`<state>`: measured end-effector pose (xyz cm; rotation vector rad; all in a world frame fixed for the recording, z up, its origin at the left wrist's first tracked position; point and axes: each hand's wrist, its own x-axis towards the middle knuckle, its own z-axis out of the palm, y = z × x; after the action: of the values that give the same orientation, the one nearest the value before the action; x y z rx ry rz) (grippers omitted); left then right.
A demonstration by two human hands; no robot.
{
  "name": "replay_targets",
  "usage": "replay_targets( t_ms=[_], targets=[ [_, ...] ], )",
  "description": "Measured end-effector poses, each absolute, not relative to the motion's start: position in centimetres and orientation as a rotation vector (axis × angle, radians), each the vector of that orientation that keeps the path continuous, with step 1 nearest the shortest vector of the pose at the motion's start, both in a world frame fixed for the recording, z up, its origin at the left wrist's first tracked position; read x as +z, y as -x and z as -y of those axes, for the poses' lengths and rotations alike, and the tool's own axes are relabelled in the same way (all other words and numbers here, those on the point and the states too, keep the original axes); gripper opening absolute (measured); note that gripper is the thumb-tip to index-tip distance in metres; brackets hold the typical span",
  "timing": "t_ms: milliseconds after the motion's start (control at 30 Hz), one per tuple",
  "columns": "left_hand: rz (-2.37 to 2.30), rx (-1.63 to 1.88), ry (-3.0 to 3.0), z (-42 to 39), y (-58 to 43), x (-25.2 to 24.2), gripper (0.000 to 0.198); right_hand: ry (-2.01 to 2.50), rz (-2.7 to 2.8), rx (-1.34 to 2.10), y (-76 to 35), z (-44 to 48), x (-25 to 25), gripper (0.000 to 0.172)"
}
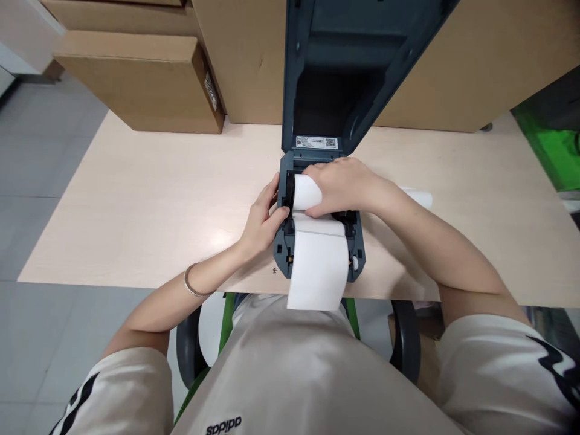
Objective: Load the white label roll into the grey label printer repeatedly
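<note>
A dark blue label printer stands at the table's front edge with its lid raised. Inside it sits a white label roll, its loose strip of labels running out over the front and hanging past the table edge. My left hand grips the printer's left side, thumb over the rim and fingers along the outer wall. From the right, my right hand reaches in and is closed over the roll; its fingertips are partly hidden behind the roll.
On the pale wooden table, a white rolled object lies behind my right forearm. A cardboard box stands at the back left, with larger cardboard behind the printer. The chair's armrest is below the table edge.
</note>
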<state>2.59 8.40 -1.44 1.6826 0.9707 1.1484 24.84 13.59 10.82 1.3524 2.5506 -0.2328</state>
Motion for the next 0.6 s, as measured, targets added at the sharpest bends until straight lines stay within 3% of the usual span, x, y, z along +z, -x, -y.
replay_targets(
  t_ms=[167, 433, 600],
  targets=[
    [-0.960, 1.157, -1.701, -8.4, -2.7, -1.2, 0.076, -1.378, -2.670, -0.100, -24.8, -12.7, 11.8, 0.055],
    [-0.919, 1.160, -1.690, -8.4, -2.5, -1.7, 0.079, -1.696, -2.744, 0.175, -28.9, -8.9, 18.5, 0.061],
    [-0.893, 1.156, -1.653, -8.5, -2.5, -1.8, 0.080, -1.835, -2.568, 0.219, -34.0, -10.7, 17.6, 0.059]
  ],
)
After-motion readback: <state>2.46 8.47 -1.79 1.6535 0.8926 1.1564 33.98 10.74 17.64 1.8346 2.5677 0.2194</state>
